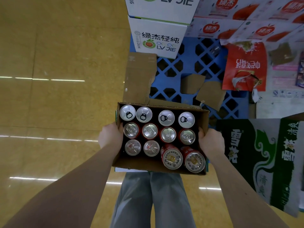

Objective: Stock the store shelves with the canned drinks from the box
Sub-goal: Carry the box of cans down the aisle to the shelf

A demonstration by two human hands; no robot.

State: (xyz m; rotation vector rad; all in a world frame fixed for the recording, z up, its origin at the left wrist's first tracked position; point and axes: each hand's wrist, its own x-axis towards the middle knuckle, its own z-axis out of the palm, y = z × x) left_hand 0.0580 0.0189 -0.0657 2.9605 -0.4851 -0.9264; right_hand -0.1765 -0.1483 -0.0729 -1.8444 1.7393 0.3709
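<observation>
I carry an open cardboard box [158, 167] in front of my legs, above the floor. My left hand [109, 136] grips its left wall and my right hand [211, 141] grips its right wall, thumbs hooked over the rims. Inside stand several canned drinks seen from the top: a far row with black pull tabs [166, 117], a middle row of silver-topped red cans [150, 130], and two larger red cans [172, 157] at the near right. No store shelf is in view.
A blue plastic pallet [205, 63] lies ahead with torn cardboard pieces [139, 76] on it and stacked white drink cartons [158, 37]. Red-printed cartons [246, 25] pile up at the back right. A green beer carton [263, 157] stands close on my right. Yellow tiled floor [57, 96] spreads to the left.
</observation>
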